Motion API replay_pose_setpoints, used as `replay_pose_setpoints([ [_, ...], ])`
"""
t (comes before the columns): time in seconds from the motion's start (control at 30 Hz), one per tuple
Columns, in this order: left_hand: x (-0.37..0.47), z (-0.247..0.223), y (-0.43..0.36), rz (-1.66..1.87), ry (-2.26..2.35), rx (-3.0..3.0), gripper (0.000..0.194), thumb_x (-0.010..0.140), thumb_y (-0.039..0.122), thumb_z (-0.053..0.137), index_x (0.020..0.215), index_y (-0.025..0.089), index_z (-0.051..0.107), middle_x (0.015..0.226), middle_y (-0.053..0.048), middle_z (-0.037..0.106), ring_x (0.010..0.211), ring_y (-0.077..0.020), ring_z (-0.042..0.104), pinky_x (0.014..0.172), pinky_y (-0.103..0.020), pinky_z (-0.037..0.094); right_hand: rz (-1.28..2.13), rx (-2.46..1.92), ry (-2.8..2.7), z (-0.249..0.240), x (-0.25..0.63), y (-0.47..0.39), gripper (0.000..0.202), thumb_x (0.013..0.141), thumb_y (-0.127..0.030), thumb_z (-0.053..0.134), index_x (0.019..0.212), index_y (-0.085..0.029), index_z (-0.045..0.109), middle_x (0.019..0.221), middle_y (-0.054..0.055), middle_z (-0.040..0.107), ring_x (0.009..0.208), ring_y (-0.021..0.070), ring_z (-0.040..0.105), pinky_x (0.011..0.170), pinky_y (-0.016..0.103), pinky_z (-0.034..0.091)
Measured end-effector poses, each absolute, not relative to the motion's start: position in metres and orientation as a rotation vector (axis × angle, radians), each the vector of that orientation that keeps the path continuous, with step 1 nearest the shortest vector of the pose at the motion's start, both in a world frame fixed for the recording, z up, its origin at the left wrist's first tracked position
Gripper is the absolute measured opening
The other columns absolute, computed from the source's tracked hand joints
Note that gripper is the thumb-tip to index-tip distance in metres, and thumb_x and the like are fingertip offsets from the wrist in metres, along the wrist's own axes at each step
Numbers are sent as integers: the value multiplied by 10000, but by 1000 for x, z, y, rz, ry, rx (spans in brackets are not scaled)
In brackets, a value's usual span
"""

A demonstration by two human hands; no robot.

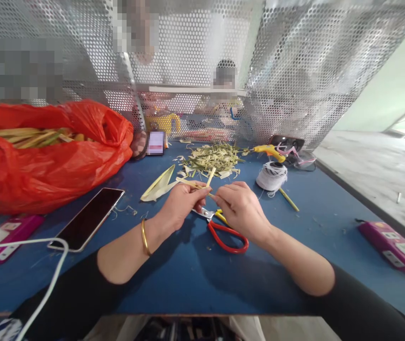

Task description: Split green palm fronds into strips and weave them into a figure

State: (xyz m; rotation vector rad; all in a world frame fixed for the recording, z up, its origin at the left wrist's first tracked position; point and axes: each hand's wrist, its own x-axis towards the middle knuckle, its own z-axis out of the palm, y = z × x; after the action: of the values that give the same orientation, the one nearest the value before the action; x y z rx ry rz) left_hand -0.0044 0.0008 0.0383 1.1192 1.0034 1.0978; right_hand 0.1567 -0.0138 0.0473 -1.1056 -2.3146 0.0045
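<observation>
From where I stand, a thin, flat, pale-yellow plant strip (211, 177) pokes up from the pinched thumb and fingers of the left hand (184, 201), with more of the fibre running across toward the right hand (241, 208), whose fingers are curled tightly at its end. Both wrists angle inward, forearms low. Just beneath lie metal scissors with red and yellow handles (209, 218); beyond, a smooth, pointed pale husk (159, 185) and a crinkly, tangled greenish heap of shreds (214, 158). Farther left bulges a glossy, wrinkled red plastic bag (56, 170).
</observation>
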Motion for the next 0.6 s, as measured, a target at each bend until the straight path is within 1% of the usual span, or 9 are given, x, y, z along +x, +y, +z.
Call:
replay_pose_setpoints([
  [0.13, -5, 37, 2, 1115, 1009, 1115, 253, 617, 334, 794, 653, 137, 640, 512, 35, 523, 432, -74, 451, 397, -200, 386, 77, -1088, -2310, 50, 157, -15, 324, 939, -202, 437, 615, -192, 452, 576, -26, 500, 582, 118, 475, 742, 264, 356],
  [0.23, -6, 38, 3, 1076, 1026, 1057, 229, 644, 319, 779, 648, 139, 636, 500, 40, 515, 422, -71, 453, 426, -205, 405, 99, -1101, -2305, 50, 158, -13, 331, 939, -215, 431, 610, -193, 463, 567, -27, 498, 569, 116, 458, 748, 268, 362],
  [0.4, -12, 44, 5, 933, 966, 947, 298, 741, 423, 699, 707, 130, 655, 560, -5, 596, 462, -93, 529, 503, -230, 449, 103, -1217, -2267, 49, 162, -7, 312, 916, -243, 457, 616, -203, 531, 530, -20, 518, 589, 136, 490, 790, 281, 391],
  [0.47, -12, 44, 5, 923, 970, 983, 274, 724, 401, 722, 731, 133, 664, 566, -8, 615, 462, -92, 530, 499, -224, 438, 98, -1222, -2277, 48, 163, -6, 299, 913, -238, 464, 628, -203, 545, 547, -15, 545, 603, 139, 506, 817, 292, 398],
  [0.6, -9, 40, 5, 1005, 1033, 1077, 211, 667, 313, 773, 690, 146, 646, 497, 15, 591, 439, -83, 502, 484, -204, 421, 150, -1125, -2333, 47, 161, -7, 313, 928, -223, 447, 633, -195, 548, 577, -24, 566, 562, 112, 478, 890, 319, 386],
])
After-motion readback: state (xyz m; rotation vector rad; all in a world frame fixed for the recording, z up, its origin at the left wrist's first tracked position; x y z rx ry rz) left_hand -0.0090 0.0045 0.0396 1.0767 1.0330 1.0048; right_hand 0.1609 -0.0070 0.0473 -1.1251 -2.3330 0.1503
